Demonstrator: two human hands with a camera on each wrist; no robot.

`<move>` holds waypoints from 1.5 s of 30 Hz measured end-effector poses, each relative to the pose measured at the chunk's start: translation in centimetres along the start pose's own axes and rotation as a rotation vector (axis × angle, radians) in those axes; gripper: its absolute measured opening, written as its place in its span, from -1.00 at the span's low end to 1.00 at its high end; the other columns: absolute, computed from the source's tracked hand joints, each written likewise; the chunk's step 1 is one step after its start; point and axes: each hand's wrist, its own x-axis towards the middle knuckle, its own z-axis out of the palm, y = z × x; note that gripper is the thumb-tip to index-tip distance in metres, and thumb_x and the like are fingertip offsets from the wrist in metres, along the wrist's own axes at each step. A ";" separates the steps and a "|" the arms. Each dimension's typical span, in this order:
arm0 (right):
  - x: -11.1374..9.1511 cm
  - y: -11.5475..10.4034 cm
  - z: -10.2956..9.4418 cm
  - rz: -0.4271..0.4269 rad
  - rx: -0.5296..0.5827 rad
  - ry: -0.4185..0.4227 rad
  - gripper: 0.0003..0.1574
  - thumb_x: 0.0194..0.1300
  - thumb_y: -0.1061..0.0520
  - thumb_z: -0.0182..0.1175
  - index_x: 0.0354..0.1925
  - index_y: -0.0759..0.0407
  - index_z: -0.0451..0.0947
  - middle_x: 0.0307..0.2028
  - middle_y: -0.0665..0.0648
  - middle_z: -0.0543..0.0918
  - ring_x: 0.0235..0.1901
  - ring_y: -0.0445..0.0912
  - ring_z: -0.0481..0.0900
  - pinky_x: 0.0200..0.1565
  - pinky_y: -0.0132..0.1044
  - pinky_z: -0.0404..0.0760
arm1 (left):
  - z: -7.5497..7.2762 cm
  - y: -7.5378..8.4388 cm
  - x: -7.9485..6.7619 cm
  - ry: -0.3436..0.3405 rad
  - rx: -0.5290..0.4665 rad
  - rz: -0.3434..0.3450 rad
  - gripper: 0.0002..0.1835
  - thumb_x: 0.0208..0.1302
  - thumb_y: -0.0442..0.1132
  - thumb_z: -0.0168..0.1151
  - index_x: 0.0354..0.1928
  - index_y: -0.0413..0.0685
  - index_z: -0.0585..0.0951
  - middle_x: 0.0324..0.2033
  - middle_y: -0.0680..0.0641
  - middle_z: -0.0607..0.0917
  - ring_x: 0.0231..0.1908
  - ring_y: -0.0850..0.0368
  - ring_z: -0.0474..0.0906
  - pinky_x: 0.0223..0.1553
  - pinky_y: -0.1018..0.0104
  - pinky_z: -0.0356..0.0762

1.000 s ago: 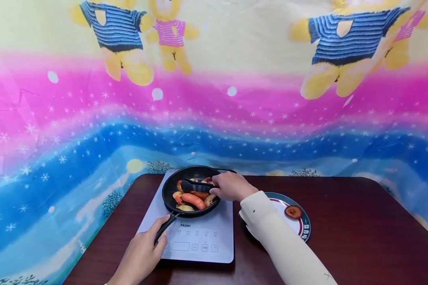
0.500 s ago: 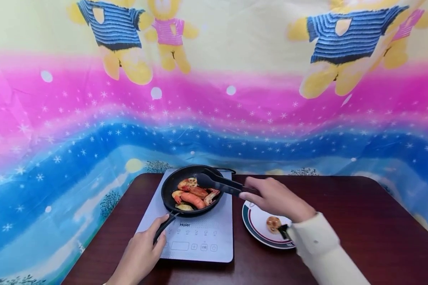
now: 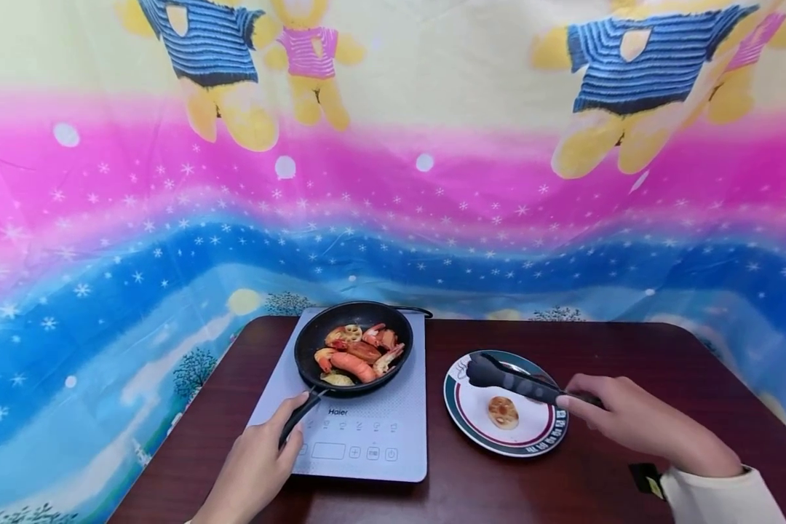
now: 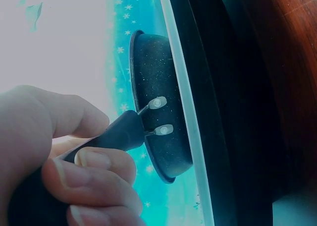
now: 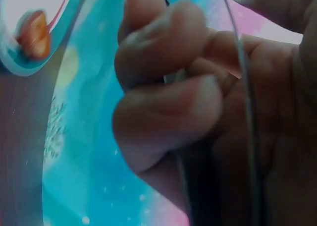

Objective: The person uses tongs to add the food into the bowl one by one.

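My left hand grips the black handle of a frying pan; the left wrist view shows the fingers curled round this handle. In the pan lie a shrimp, a lotus root slice and several other cooked pieces. My right hand holds black tongs above a white plate with a green rim. A browned lotus root slice lies on the plate, and the tongs partly cover a brown round piece. Whether the tongs' tips hold food I cannot tell.
The pan sits on a white induction cooktop with a cord behind it. The plate stands right of it on a dark wooden table. A printed cloth hangs behind the table.
My right hand has carried the tongs from the pan rightward to above the plate. The lotus root slice on the plate, hidden by the sleeve at first, now shows. My left hand stays on the handle.
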 end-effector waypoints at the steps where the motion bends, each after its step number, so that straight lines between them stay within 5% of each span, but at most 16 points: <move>1: -0.2 0.4 0.1 0.015 0.003 -0.010 -0.58 0.39 -0.24 0.05 -0.17 0.05 0.56 -0.55 -0.09 0.45 -0.59 -0.27 0.36 -0.49 -0.32 0.34 | 0.0 0.0 0.0 -0.003 0.000 -0.001 -0.54 0.38 -0.17 0.13 0.29 0.29 0.45 -0.80 0.14 0.37 -0.77 0.22 0.21 -0.61 0.31 0.23; 11: -1.0 2.0 0.4 0.194 -0.123 -0.028 -0.67 0.28 -0.18 0.22 -0.26 0.04 0.55 -0.55 -0.03 0.46 -0.53 -0.13 0.37 -0.45 -0.20 0.31 | 0.0 0.0 0.1 -0.001 0.008 -0.005 -0.54 0.38 -0.17 0.13 0.29 0.31 0.44 -0.79 0.14 0.37 -0.76 0.21 0.20 -0.62 0.31 0.22; 21: -1.2 0.5 0.9 0.294 -0.183 -0.070 -0.58 0.22 -0.24 0.25 -0.25 0.06 0.52 -0.57 0.00 0.45 -0.56 -0.11 0.38 -0.48 -0.18 0.33 | 0.0 0.0 0.2 -0.002 0.011 -0.003 -0.54 0.38 -0.16 0.13 0.30 0.29 0.44 -0.79 0.14 0.37 -0.76 0.21 0.20 -0.62 0.31 0.22; 32: -1.2 -1.6 2.4 0.257 -0.269 -0.054 -0.63 0.18 -0.20 0.29 -0.30 0.03 0.50 -0.56 -0.04 0.46 -0.53 -0.12 0.41 -0.46 -0.13 0.37 | -0.1 0.0 0.1 -0.017 0.009 -0.008 -0.54 0.38 -0.16 0.13 0.30 0.27 0.44 -0.79 0.14 0.36 -0.75 0.20 0.19 -0.61 0.31 0.20; 45: -0.9 -1.5 2.9 0.279 -0.310 -0.104 -0.55 0.13 -0.21 0.34 -0.19 0.08 0.60 -0.41 -0.03 0.59 -0.42 -0.09 0.54 -0.39 -0.02 0.50 | 0.0 0.0 0.0 -0.014 0.006 -0.001 -0.54 0.37 -0.17 0.14 0.29 0.28 0.44 -0.77 0.16 0.38 -0.73 0.22 0.21 -0.58 0.30 0.23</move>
